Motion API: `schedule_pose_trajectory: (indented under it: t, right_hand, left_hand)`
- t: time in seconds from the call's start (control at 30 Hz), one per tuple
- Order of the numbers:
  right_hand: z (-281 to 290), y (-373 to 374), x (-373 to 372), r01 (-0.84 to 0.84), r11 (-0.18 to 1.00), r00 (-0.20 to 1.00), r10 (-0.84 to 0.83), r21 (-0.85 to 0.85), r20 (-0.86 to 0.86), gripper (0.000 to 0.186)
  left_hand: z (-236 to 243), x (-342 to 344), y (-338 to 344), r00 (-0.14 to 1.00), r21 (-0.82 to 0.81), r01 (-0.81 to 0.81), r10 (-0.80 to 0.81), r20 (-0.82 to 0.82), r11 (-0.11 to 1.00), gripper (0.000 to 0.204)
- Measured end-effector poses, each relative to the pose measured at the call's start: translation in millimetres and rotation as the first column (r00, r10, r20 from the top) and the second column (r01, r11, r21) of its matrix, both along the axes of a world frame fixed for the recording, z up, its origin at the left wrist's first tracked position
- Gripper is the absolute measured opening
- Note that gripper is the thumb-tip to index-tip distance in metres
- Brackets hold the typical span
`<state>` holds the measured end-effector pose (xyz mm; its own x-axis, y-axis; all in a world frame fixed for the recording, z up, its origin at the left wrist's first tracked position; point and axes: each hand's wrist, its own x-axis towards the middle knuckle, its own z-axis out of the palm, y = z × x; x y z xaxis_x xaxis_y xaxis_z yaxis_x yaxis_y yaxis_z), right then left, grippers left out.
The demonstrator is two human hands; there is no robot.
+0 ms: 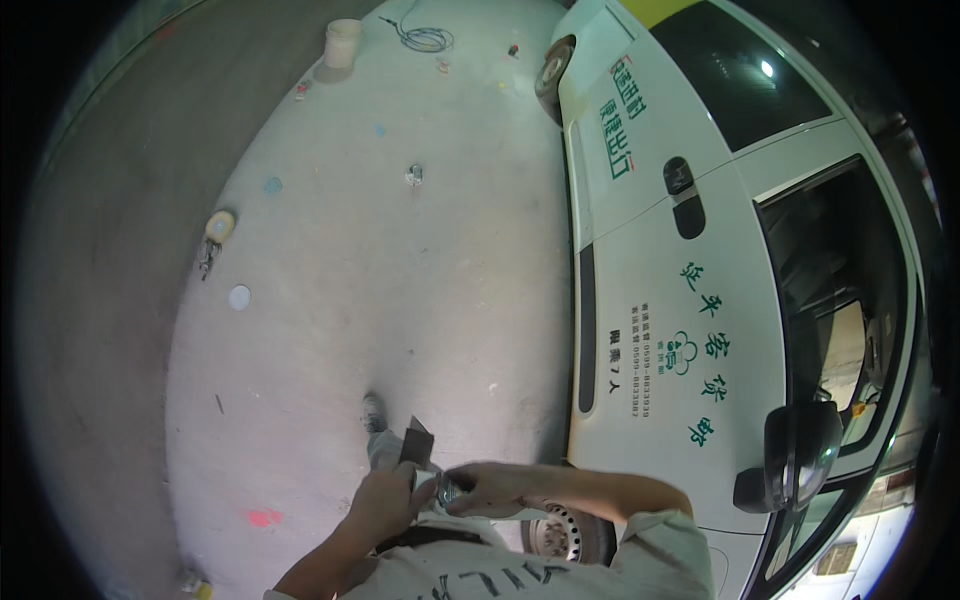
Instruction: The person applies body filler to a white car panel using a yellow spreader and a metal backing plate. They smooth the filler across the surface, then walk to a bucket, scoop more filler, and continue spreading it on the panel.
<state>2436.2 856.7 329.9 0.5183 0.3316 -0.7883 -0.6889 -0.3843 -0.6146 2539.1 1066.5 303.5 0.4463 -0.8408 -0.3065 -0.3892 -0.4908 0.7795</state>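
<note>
My left hand [383, 500] holds a folded dark brown sheet, like sandpaper [416, 444], that sticks up above my fingers. My right hand [487, 489] meets the left one in front of my chest and pinches a small shiny object [447, 490] between them; what that object is I cannot tell. My shoe [373, 412] shows on the pale dusty floor just beyond the hands. Both forearms come in from the lower edge, the right in a light sleeve.
A white van [690, 290] with green lettering stands close on my right, its front wheel [556, 535] by my right arm and its side mirror [800, 450] lower right. A power sander [214, 235], discs, a white bucket [342, 42] and a coiled cable [425, 38] lie on the floor.
</note>
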Motion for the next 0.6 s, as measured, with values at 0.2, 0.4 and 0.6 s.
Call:
schedule_pose_trajectory:
  t: [0.2,0.4,0.6]
  right_hand:
    - [56,-72,149,-0.109,0.967,0.939,0.177,-0.232,0.294,0.044]
    - [43,-131,256,-0.041,0.998,0.977,0.047,-0.037,0.209,0.044]
    - [33,-196,387,0.330,0.940,0.944,-0.328,0.083,-0.041,0.043]
  left_hand:
    - [42,133,-70,0.979,-0.087,-0.205,0.204,-0.021,0.975,0.029]
    - [35,247,-140,0.982,-0.262,-0.188,0.189,-0.023,0.947,0.036]
    - [7,406,-223,0.994,-0.231,-0.098,0.084,-0.070,0.968,0.048]
